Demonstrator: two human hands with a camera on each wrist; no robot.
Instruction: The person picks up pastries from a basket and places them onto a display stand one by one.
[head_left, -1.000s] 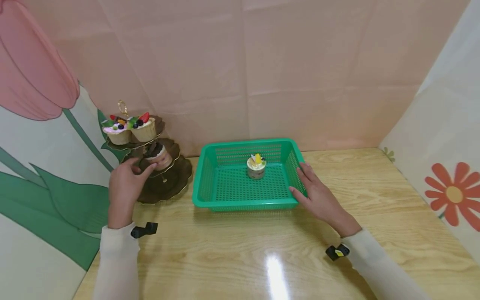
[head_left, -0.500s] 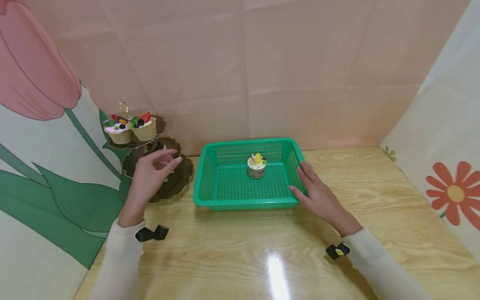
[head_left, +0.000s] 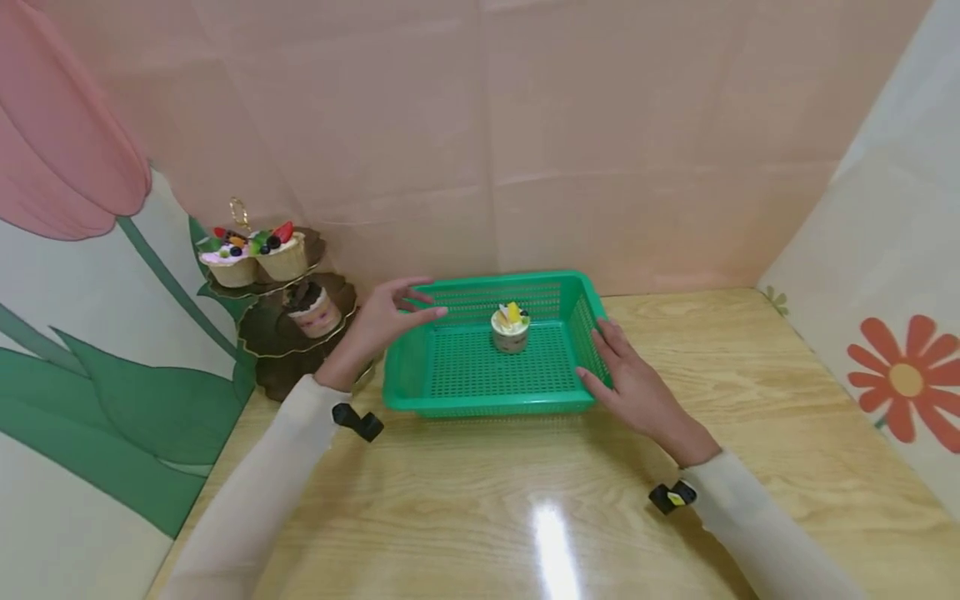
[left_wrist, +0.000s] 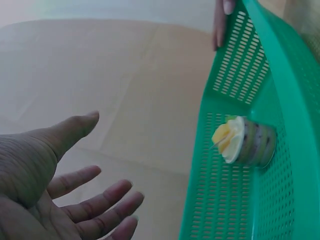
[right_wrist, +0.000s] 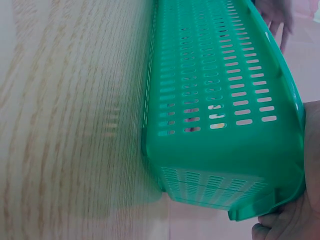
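Note:
My left hand (head_left: 388, 315) hovers over the left rim of a green plastic basket (head_left: 498, 403), thumb and fingers apart and holding nothing. The left wrist view shows that hand (left_wrist: 82, 200) with its fingers spread beside the basket. Inside the basket stands an upright dessert cup (head_left: 510, 333) topped with cream and yellow fruit. My right hand (head_left: 637, 392) rests on the basket's right rim, with fairly straight fingers and the thumb near the front corner. In the right wrist view, the basket wall (right_wrist: 220, 150) hides most of the dessert cup.
At the left is a brown tiered stand (head_left: 277, 367). Two fruit-topped cupcakes (head_left: 281, 254) sit on its top tier, and a chocolate-topped dessert cup (head_left: 315, 314) on the tier below. Pink cloth (head_left: 637, 150) hangs behind the wooden table (head_left: 450, 508).
My left hand has moved right, away from the stand to the basket's left rim, and its fingers have spread. The chocolate-topped cup stays on the stand. The right hand has stayed on the rim.

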